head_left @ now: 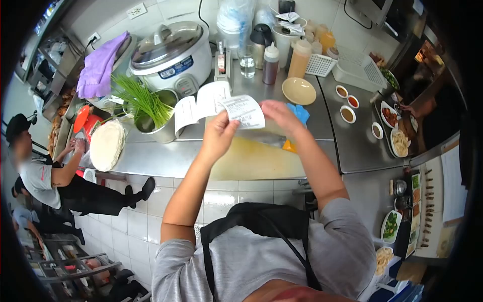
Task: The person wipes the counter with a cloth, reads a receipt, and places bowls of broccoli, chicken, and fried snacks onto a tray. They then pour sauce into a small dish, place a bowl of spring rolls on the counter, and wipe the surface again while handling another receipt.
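I hold a long white printed receipt strip (244, 110) up over the steel counter (151, 156). My left hand (219, 135) pinches its lower edge. My right hand (279, 117) grips its right end. The rest of the strip curls away to the left toward a steel pot of green chives (146, 108). Below my hands lies a yellow cutting board (251, 161). A blue glove (303, 114) shows just behind my right hand.
A white rice cooker (171, 53), squeeze bottles (299, 58) and an empty beige bowl (299, 90) stand at the back. Small sauce dishes (347, 115) and plates of food (400, 142) sit to the right. A co-worker (40, 173) is at the left beside stacked flatbreads (106, 145).
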Tool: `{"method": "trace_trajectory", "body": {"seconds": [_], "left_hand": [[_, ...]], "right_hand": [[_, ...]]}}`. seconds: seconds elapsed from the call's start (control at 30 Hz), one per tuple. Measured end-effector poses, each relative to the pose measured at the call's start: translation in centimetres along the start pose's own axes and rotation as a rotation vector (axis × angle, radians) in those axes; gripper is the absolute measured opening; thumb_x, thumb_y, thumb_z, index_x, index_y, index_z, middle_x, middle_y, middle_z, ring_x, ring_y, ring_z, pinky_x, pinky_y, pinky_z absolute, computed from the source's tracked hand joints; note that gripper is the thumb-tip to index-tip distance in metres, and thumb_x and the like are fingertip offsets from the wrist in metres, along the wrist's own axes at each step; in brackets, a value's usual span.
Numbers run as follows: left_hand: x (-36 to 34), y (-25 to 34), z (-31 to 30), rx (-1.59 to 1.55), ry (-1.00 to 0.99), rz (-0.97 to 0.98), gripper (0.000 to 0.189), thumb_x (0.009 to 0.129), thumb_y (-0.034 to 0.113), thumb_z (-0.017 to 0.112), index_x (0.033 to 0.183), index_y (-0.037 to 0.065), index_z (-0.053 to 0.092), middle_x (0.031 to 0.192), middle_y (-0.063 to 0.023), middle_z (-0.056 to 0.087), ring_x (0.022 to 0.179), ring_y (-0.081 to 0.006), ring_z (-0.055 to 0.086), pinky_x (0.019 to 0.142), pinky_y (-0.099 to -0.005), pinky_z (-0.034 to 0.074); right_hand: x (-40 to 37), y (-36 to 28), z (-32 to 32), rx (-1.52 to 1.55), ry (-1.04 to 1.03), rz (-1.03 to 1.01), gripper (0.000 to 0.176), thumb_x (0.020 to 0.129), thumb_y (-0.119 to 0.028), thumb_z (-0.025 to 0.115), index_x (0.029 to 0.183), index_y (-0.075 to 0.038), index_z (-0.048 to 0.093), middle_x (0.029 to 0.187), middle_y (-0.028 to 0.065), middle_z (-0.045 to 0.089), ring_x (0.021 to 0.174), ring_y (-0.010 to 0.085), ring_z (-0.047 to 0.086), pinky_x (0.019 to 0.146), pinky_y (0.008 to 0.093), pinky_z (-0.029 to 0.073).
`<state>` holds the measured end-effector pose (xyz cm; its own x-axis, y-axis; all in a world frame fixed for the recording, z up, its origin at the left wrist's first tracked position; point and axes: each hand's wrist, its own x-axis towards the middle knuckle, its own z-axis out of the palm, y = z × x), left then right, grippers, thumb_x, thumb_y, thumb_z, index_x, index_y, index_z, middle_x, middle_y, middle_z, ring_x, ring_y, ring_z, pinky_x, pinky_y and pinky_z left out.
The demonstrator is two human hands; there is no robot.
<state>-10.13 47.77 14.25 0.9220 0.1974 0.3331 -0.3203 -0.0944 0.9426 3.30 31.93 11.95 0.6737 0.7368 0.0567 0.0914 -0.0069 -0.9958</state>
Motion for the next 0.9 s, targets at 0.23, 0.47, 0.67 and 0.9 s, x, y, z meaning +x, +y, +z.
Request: {"method": "trace_trajectory", "body": {"seconds": [0.23,0.47,0.67,0.9], "left_hand": [[-0.1,-5.4,1.6,-0.398,-0.062,-0.468,0.059,0.083,0.055,0.03,0.113,0.007,0.044,0.097,-0.0079,0.057,0.077,-0.0185,0.057,0.063,-0.0254,0.044],[6.9,-5.2,5.7,-0.715,0.289,-0.226,0.043,0.089,0.035,0.031,0.12,0.006,0.036,0.113,-0.009,0.049,0.103,-0.0233,0.048,0.085,-0.0373,0.037],[9.7,-2.8,8.8,-0.561,0.398,-0.111,0.043,0.087,0.04,0.035,0.115,0.008,0.041,0.101,-0.0088,0.055,0.086,-0.0195,0.055,0.071,-0.0298,0.039],[8.5,-3.5,8.7,-0.448,0.482,-0.15,0.04,0.087,0.037,0.036,0.112,0.006,0.043,0.089,-0.0098,0.058,0.074,-0.0185,0.057,0.065,-0.0281,0.042]], "right_hand": [[-0.3,-5.2,-0.2,0.084,-0.182,0.112,0.023,0.083,-0.017,0.045,0.103,-0.006,0.047,0.082,0.0023,0.058,0.066,0.0072,0.055,0.047,0.0212,0.044],[-0.9,-6.9,-7.9,-0.281,-0.267,0.179,0.02,0.078,-0.012,0.044,0.095,-0.003,0.047,0.078,0.0044,0.056,0.067,0.0109,0.052,0.054,0.0254,0.044],[8.7,-11.9,-21.8,-1.064,0.408,-0.305,0.021,0.084,-0.021,0.037,0.099,-0.012,0.048,0.082,0.015,0.058,0.076,0.0291,0.057,0.065,0.0397,0.044],[11.8,-33.1,-26.0,-0.805,0.834,-0.798,0.041,0.076,-0.013,0.044,0.117,-0.014,0.04,0.092,0.0182,0.057,0.084,0.0329,0.055,0.074,0.0393,0.043]]}}
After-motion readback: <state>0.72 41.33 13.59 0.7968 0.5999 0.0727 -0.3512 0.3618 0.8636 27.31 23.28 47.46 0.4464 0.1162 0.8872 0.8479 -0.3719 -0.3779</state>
